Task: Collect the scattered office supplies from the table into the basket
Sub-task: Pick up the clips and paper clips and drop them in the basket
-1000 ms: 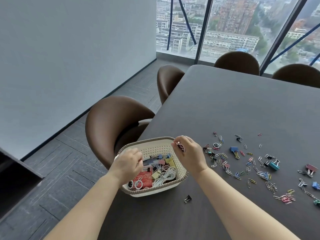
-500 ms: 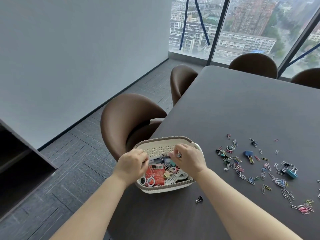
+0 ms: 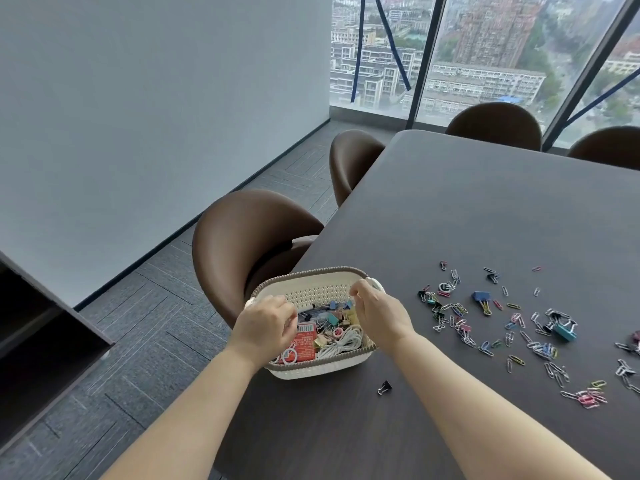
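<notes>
A cream basket with a brown rim stands at the table's left edge. It holds binder clips, a red packet, white rings and a white cord. My left hand hovers over its left half with fingers curled; what they hold is hidden. Over the basket's right half, my right hand has its fingers loosely apart and pointing down, with nothing visible in them. Coloured paper clips lie scattered on the table to the right, among them a blue binder clip and a teal binder clip. A small black binder clip lies in front of the basket.
The dark table stretches away to the windows. A brown chair is tucked in just behind the basket, and more chairs stand along the far sides. A dark cabinet stands on the floor at the left.
My right hand carried clips from the basket's right rim to over its inside, and its fingers have spread. The view has shifted left.
</notes>
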A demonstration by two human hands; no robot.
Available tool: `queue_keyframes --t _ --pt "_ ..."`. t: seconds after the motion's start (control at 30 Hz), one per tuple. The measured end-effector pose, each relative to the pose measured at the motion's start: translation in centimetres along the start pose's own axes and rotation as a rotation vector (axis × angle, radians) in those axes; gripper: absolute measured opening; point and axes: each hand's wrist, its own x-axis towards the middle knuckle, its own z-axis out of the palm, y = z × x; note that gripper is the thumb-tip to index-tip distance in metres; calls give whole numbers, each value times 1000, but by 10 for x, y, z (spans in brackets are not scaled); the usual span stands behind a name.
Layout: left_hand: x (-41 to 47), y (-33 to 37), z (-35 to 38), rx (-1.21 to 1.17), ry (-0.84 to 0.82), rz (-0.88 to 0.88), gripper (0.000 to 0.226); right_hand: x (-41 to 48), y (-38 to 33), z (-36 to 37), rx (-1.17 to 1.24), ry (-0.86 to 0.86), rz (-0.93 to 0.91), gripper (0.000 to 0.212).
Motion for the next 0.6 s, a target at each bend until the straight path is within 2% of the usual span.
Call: queue_keyframes --t 0.2,0.4,0.5,0.6 --pt "2 44 7 -35 62 67 25 -33 30 -17 -15 151 42 19" --pt "-3 112 43 -55 92 240 17 -82 92 -24 15 115 170 20" --pt "-14 138 74 -99 4 289 21 -104 122 -19 -58 46 202 26" --pt "-27 159 109 -137 -259 203 39 -127 147 -13 -159 -22 260 39"
